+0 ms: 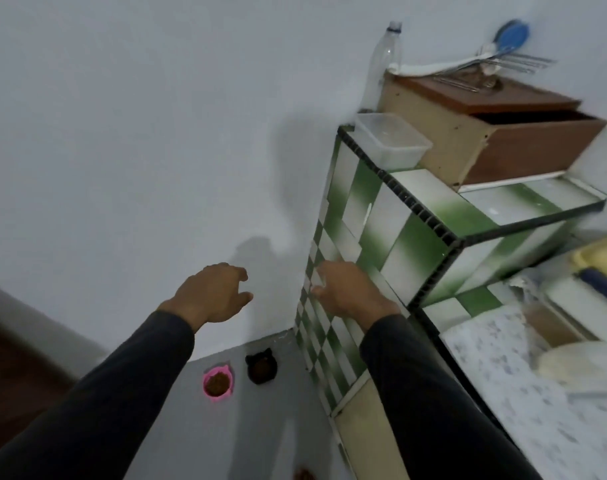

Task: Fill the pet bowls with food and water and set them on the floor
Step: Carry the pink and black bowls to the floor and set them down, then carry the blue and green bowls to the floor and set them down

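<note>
Two cat-eared pet bowls stand on the grey floor in the corner by the wall. The pink bowl (218,383) holds brown food, and the black bowl (261,367) to its right also holds brown food. My left hand (214,295) hovers high above them with fingers apart, holding nothing. My right hand (347,292) is held out in front of the green and white tiled counter side (329,327), fingers loosely spread, empty. A clear plastic bottle (381,67) stands on the counter against the wall.
A clear plastic tub (392,140) and a brown wooden box (485,133) with utensils on top sit on the tiled counter. A speckled lower counter (523,393) lies at the right. A small brown thing (304,474) lies on the floor at the bottom edge.
</note>
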